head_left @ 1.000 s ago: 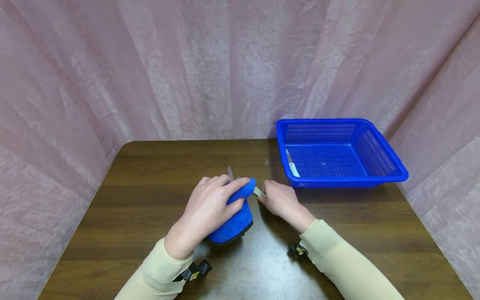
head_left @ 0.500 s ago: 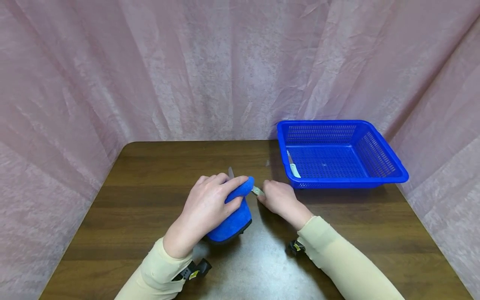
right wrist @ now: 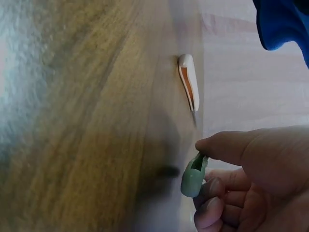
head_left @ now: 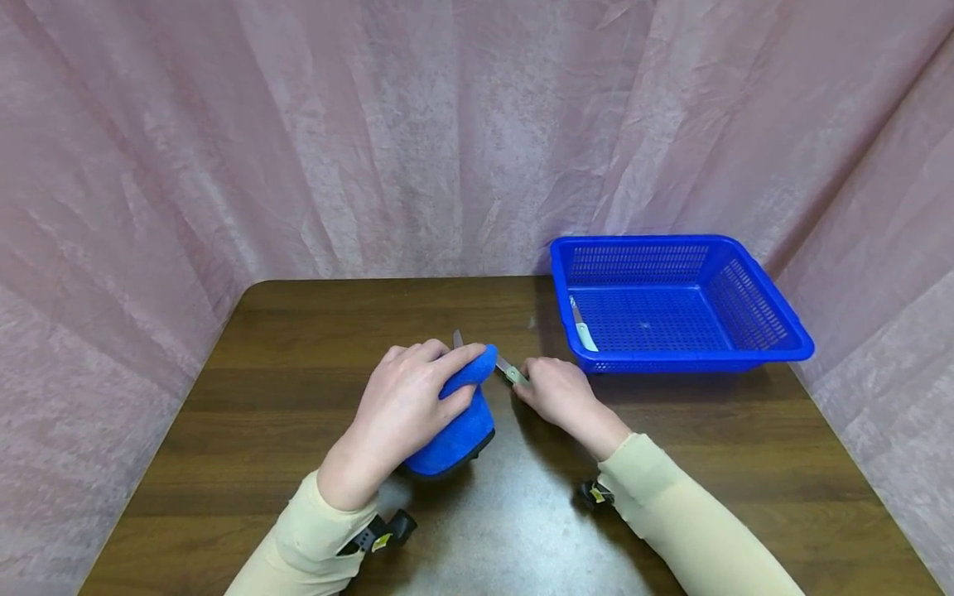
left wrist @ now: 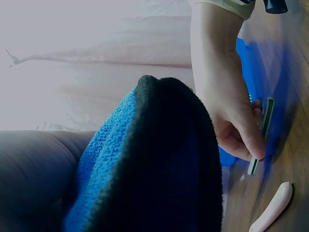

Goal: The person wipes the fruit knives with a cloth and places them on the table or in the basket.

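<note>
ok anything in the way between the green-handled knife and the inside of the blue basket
Besides the right hand, only the raised rim of the blue basket at its near left corner; nothing else visible stands between it and the green-handled knife. Inside, a white-handled knife lies along the left side.

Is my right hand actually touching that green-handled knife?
Touching. The left wrist view shows it: the right hand has its thumb pressed against the handle of the green-handled knife, with no gap between.
</note>
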`<state>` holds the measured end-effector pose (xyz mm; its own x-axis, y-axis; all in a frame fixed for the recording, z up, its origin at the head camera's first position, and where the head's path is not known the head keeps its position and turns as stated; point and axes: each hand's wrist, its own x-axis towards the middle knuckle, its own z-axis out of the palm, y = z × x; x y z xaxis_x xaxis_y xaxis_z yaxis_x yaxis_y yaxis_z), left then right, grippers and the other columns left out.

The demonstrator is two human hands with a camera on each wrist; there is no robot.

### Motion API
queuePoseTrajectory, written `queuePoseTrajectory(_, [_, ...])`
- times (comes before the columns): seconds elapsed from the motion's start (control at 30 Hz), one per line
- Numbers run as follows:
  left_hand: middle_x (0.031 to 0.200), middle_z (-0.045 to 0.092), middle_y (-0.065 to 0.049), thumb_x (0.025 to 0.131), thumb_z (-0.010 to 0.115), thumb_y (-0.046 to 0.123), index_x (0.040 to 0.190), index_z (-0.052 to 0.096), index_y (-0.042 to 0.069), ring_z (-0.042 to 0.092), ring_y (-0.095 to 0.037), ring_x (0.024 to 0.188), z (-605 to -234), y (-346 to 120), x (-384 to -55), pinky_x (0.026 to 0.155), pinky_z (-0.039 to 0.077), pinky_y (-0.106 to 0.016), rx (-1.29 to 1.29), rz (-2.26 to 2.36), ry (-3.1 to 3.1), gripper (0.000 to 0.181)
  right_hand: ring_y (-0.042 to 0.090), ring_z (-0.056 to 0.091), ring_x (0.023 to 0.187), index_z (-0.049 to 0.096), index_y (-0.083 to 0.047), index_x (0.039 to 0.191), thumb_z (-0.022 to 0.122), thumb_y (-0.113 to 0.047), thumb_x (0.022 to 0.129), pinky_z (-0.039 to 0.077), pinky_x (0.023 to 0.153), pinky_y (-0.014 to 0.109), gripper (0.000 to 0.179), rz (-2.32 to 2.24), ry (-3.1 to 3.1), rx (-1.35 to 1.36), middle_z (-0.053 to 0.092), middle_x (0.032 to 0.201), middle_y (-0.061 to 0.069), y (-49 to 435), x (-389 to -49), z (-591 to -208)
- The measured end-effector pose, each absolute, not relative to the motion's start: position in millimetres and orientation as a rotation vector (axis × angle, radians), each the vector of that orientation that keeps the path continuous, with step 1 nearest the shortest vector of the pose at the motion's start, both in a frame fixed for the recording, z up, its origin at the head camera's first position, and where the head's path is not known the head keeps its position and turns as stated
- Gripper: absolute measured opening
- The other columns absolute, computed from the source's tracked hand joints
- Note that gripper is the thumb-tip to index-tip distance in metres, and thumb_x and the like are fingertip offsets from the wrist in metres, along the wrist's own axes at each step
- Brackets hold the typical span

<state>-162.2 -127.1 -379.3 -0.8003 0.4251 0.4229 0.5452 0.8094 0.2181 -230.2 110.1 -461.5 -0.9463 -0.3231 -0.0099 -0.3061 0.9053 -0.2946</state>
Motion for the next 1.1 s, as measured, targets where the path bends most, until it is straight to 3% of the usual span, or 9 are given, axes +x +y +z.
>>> queuePoseTrajectory(0.3, [0.107, 0.077, -0.005, 0.099, 0.081, 0.03, 0.147, 0.073, 0.026, 0.073, -0.027, 0.093, -378.5, -130.1, -165.4, 0.091, 0.055, -0.053, -0.713, -0.485, -2.659, 0.049, 0.021, 0.064, 0.072, 0.08, -0.01, 0.1, 0.082, -0.027, 0.099, 0.054, 0.065, 0.044, 0.018, -0.552, 3.039, -0.523, 0.067, 0.082, 0.0, 113.9, -222.5, -451.8])
queuePoseTrajectory(0.73, [0.104, 0.075, -0.005, 0.099, 0.079, 0.029, 0.148, 0.073, 0.027, 0.072, -0.025, 0.091, -370.9, -131.8, -171.4, 0.086, 0.054, -0.05, -0.69, -0.5, -2.645, 0.049, 0.011, 0.056, 0.057, 0.075, -0.011, 0.103, 0.079, -0.028, 0.1, 0.046, 0.055, 0.036, 0.017, -0.758, 3.02, -0.545, 0.061, 0.065, -0.012, 119.5, -210.5, -431.4])
queuePoseTrajectory(1.1, [0.107, 0.076, -0.006, 0.1, 0.08, 0.028, 0.147, 0.074, 0.026, 0.073, -0.026, 0.093, -359.1, -130.1, -175.1, 0.089, 0.054, -0.051, -0.654, -0.547, -2.621, 0.048, 0.011, 0.057, 0.061, 0.074, -0.013, 0.104, 0.081, -0.027, 0.099, 0.047, 0.058, 0.036, 0.016, -0.884, 3.038, -0.571, 0.064, 0.073, -0.01, 115.3, -201.3, -411.3])
